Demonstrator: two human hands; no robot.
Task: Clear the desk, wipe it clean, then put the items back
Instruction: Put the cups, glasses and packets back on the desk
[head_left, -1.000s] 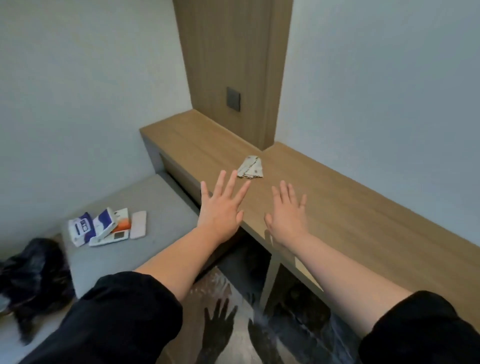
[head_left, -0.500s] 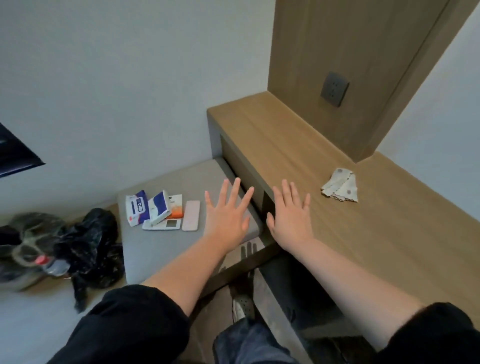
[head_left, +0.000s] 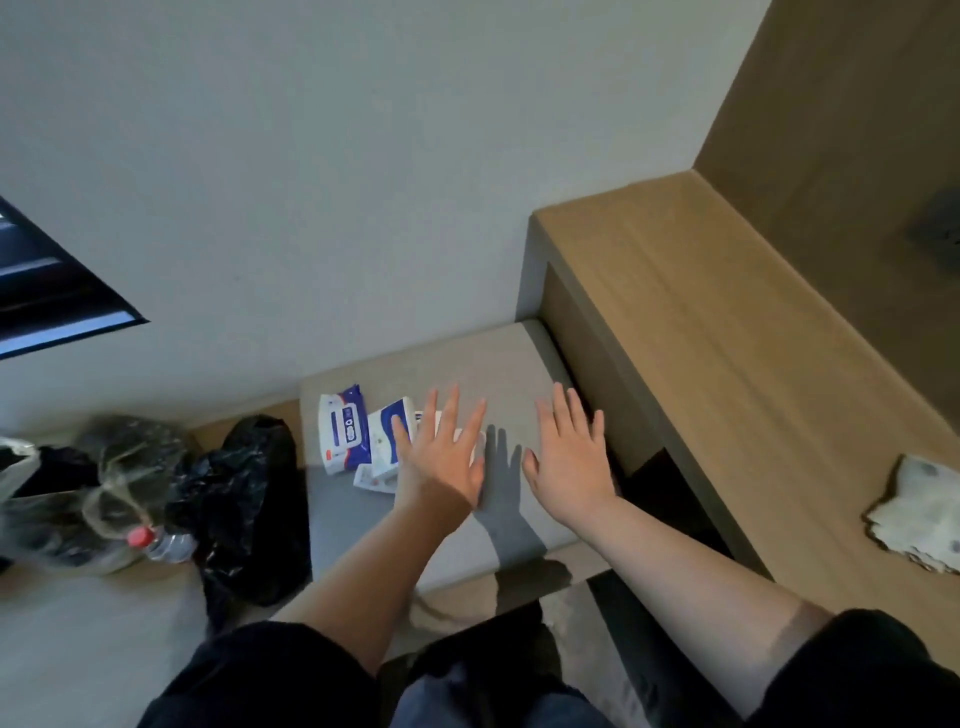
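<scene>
Holding both my hands out flat, I have nothing in them. My left hand (head_left: 441, 460) is over the small pile of things on the grey seat (head_left: 519, 358). Its fingers are straight and spread apart. I cannot tell if it touches the pile. My right hand (head_left: 569, 465) is just to the right, over a bare part of the seat, near the side of the wooden desk (head_left: 727, 338). Its fingers are straight and a little apart too. A dark hand shadow lies on the seat between my hands.

The pile has a blue and white soft pack (head_left: 343, 434) on the left. Next to it is a white and blue pack (head_left: 388, 423), partly under my left hand. A flat white thing (head_left: 370, 479) peeks out on the near side. The packs have writing on them, but it is too blurry to read.

On the desk, far to the right, lies a crumpled white cloth (head_left: 919, 514) with dark spots. On the floor to the left are a black bag (head_left: 244, 499) and a clear bottle (head_left: 156, 540) with a red cap.
</scene>
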